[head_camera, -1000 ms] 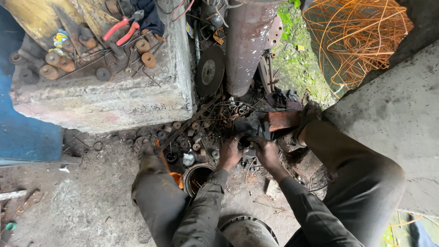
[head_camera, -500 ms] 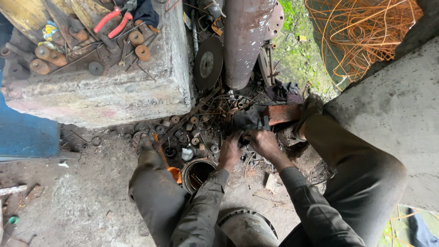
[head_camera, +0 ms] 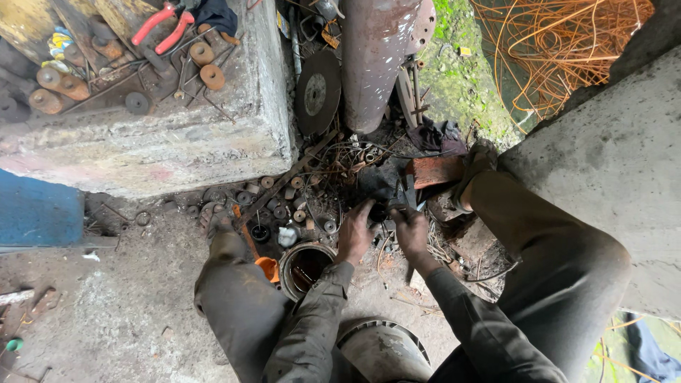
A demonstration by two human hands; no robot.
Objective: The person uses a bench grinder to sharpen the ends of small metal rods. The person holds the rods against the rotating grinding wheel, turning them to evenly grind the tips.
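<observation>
Both hands are down in the scrap pile on the floor, between the person's knees. The right hand [head_camera: 413, 230] is clamped around a dark metal tool [head_camera: 402, 197] that looks like pliers or cutters, gripped low on the handles with the head pointing up and away. The left hand [head_camera: 355, 232] is pressed, fingers curled, onto a small dark metal part [head_camera: 378, 213] just beside that tool; I can't tell if it's actually closed around it or just pinning it.

My guess on handling: the part is solid steel, heavy for its size, stiff, grimy and probably greasy, so slippery. Best pinched by its outer edges.

Containers: a round rusty can [head_camera: 305, 266] sits just below the left hand, open on top, dark inside; contents too murky to tell. An orange cup-like thing [head_camera: 268, 268] touches its left side. Loose rings and bearings [head_camera: 298, 214] are scattered around on the floor [head_camera: 113, 312].
</observation>
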